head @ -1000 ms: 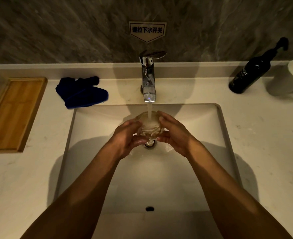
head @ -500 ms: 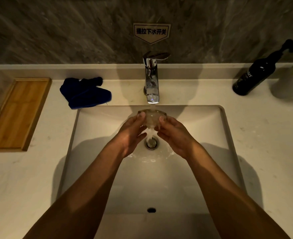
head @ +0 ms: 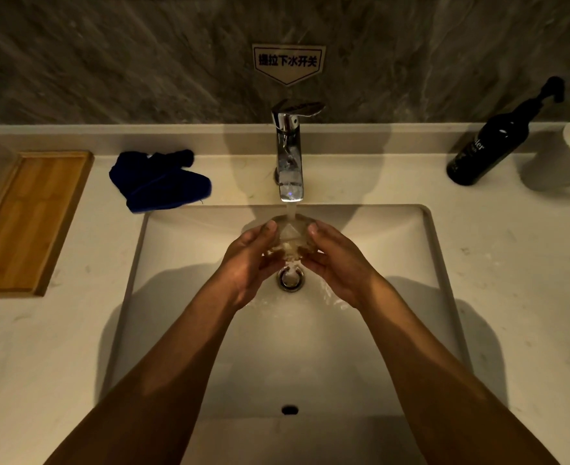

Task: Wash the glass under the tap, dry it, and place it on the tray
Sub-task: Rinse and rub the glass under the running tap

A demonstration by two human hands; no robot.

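Observation:
A clear glass (head: 289, 237) sits between both palms over the white sink (head: 377, 229), right under the chrome tap (head: 289, 162). Water runs from the spout onto the glass and spills toward the drain (head: 291, 279). My left hand (head: 248, 260) grips the glass from the left, my right hand (head: 335, 263) from the right. Fingers hide much of the glass. A dark blue cloth (head: 159, 182) lies on the counter left of the tap. The wooden tray (head: 25, 223) rests at the far left, with nothing on it.
A dark pump bottle (head: 491, 146) and a white cup (head: 559, 159) stand at the back right of the pale counter (head: 518, 263). A sign (head: 288, 62) is fixed to the grey stone wall above the tap. An overflow hole (head: 289, 410) shows on the sink's near wall.
The running water now strikes the glass more squarely. The glass has turned a little between my hands and was lifted closer to the spout. Cloth, tray and bottle are unmoved.

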